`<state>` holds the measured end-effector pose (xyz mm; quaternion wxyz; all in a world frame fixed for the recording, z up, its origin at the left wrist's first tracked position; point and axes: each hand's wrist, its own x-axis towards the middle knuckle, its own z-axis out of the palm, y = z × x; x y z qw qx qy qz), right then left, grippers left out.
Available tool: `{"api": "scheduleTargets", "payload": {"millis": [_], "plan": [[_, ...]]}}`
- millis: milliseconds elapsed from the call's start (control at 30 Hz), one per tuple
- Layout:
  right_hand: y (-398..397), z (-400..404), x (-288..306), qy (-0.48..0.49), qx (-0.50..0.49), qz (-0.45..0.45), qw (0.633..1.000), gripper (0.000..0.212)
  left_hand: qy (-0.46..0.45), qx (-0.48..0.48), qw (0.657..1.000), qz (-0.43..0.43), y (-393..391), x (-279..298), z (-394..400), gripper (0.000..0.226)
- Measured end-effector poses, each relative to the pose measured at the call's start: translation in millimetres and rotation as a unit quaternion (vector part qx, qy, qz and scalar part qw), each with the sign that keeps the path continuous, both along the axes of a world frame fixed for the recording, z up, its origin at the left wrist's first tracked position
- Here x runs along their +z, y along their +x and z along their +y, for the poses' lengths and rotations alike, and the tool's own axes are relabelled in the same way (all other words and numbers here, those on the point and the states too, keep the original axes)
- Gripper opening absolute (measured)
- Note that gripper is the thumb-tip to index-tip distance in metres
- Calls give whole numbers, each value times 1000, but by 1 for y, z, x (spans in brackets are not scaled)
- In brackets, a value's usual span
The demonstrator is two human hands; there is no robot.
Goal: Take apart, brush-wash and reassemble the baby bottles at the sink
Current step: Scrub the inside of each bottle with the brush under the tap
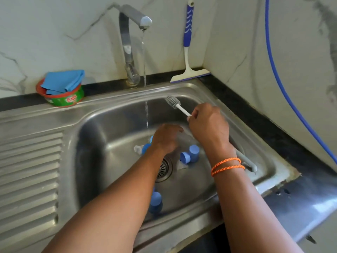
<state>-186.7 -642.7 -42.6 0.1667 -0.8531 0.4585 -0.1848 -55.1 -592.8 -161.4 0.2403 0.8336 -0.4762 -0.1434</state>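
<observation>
From where I am standing, the right hand (207,125) is clenching the white plastic stem of a bottle brush (177,105), which is running on a slant from the fist up toward ten o'clock, its grey ribbed head hanging just to the right of the thin stream falling from the steel tap (130,42). The left hand (166,138) is reaching lower down, at about seven o'clock from the brush head and under the water, fingers curling downward over something clear and blurred; I cannot tell whether it is actually gripping a bottle body or only closing on it. The coming move seems to be turning on that gap: the brush head is sitting above and toward one o'clock of the left hand, so the right hand, the nearer one, would be needing to swing the stem down and inward. Round blue caps (189,155) are lying loose on the brushed stainless sink (102,125) floor at four o'clock from the left hand, just right of the slotted drain (165,168); another blue cap (156,201) is resting near the front wall at six o'clock, and a pale teat with a blue collar (141,148) is lying at nine o'clock. A squeegee (188,52) is leaning in the corner.
</observation>
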Motion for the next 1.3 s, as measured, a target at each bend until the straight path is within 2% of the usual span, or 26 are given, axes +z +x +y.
{"api": "scheduleTargets", "payload": {"millis": [100, 167, 267, 400, 500, 567, 633, 767, 800, 833, 933, 1000, 1167, 1200, 1300], "plan": [[-1, 0, 1, -19, -16, 5, 1000, 24, 12, -31, 996, -83, -6, 1, -5, 32], [-2, 0, 3, -28, -21, 11, 999, 25, 2, -24, 996, -90, -8, 1, -7, 31], [-3, 1, 6, -36, -26, 8, 999, 23, -20, 20, 998, -50, -5, 5, -5, 44], [-6, 3, 12, -39, -34, -40, 998, 20, -5, 91, 996, 8, 15, 31, 4, 56], [-5, 9, 17, -29, -25, -77, 996, 18, -90, 149, 973, 149, 29, 64, 19, 53], [-1, 16, 18, -17, 6, -120, 993, 15, -185, 177, 929, 266, 28, 91, 35, 41], [2, 22, 19, 6, 44, -164, 985, 12, -261, 200, 866, 377, 21, 111, 51, 43], [3, 36, 22, 23, 105, -195, 975, 27, -360, 200, 674, 614, 3, 121, 78, 43], [2, 37, 21, 26, 112, -197, 974, 28, -372, 201, 630, 652, -2, 119, 81, 45], [2, 39, 19, 29, 119, -195, 973, 29, -378, 213, 603, 670, -7, 118, 83, 47], [3, 40, 11, 48, 138, -183, 972, 26, -402, 276, 578, 654, -11, 117, 81, 44], [4, 39, 8, 52, 141, -190, 970, 23, -427, 266, 549, 668, -8, 119, 79, 43], [6, 35, 9, 40, 118, -217, 968, 25, -479, 247, 421, 730, -1, 121, 75, 42], [5, 37, 10, 37, 124, -220, 967, 27, -485, 245, 410, 733, -2, 122, 74, 42], [5, 43, 11, 25, 148, -224, 963, 30, -491, 240, 407, 732, 0, 120, 72, 40]]}}
